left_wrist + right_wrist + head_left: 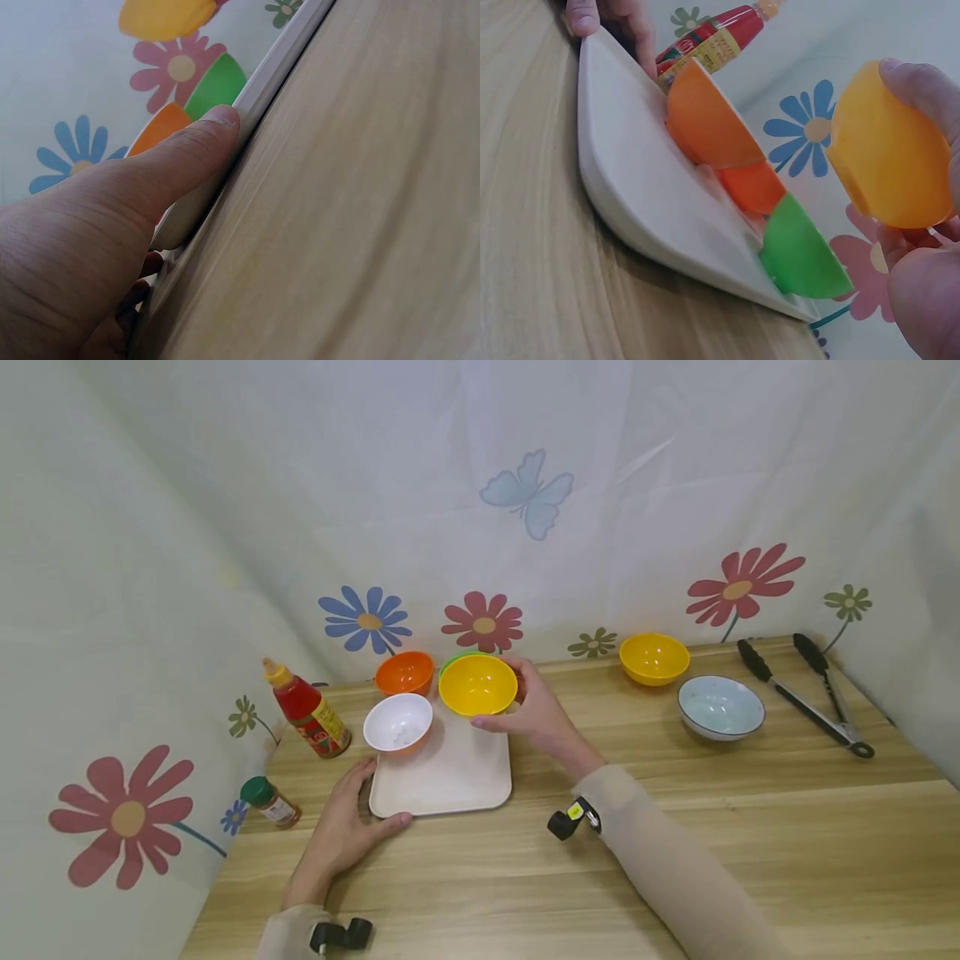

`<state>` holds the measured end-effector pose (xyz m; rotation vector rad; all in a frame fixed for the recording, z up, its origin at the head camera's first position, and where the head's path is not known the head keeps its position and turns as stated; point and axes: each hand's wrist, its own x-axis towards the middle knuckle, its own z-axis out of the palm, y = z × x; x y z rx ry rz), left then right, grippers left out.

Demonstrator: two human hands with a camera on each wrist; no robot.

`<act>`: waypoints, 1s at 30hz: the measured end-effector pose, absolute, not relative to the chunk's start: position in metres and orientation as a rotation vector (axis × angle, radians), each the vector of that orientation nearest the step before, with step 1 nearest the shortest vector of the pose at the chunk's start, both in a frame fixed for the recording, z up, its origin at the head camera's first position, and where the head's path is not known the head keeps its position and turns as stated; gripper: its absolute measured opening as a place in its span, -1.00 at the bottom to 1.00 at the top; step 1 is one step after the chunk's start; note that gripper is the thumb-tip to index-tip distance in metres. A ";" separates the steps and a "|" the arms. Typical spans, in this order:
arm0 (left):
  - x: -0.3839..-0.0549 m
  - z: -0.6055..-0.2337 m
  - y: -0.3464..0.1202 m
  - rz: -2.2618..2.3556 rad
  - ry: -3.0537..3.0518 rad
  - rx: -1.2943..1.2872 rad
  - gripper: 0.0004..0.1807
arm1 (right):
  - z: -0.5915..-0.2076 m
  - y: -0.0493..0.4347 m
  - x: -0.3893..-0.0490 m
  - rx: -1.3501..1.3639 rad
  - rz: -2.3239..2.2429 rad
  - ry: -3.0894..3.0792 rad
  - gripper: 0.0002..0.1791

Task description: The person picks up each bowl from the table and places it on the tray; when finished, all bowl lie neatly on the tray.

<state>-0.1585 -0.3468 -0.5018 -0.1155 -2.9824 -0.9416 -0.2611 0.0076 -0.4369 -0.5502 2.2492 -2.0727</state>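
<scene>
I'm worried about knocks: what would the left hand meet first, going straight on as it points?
The white rectangular tray: the left hand touches its near-left corner. Beyond that, the round orange bowl with a white inside seems next, though depth is unclear.

Tray: plain off-white. White-lined bowl at its left edge: orange exterior. Along its far edge: orange bowl, green bowl. Held bowl: uniform yellow. Worktop: light-brown wood grain. Backdrop: whitish, red and blue flower print.
</scene>
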 end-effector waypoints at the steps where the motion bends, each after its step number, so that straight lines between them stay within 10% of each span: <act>1: -0.158 -0.502 -0.347 -0.943 -2.982 -0.114 0.36 | -0.439 0.007 -0.261 -0.555 -2.073 2.241 0.08; 30: -0.158 -0.500 -0.345 -0.971 -2.999 -0.085 0.37 | -0.488 0.001 -0.273 -0.517 -1.858 2.352 0.07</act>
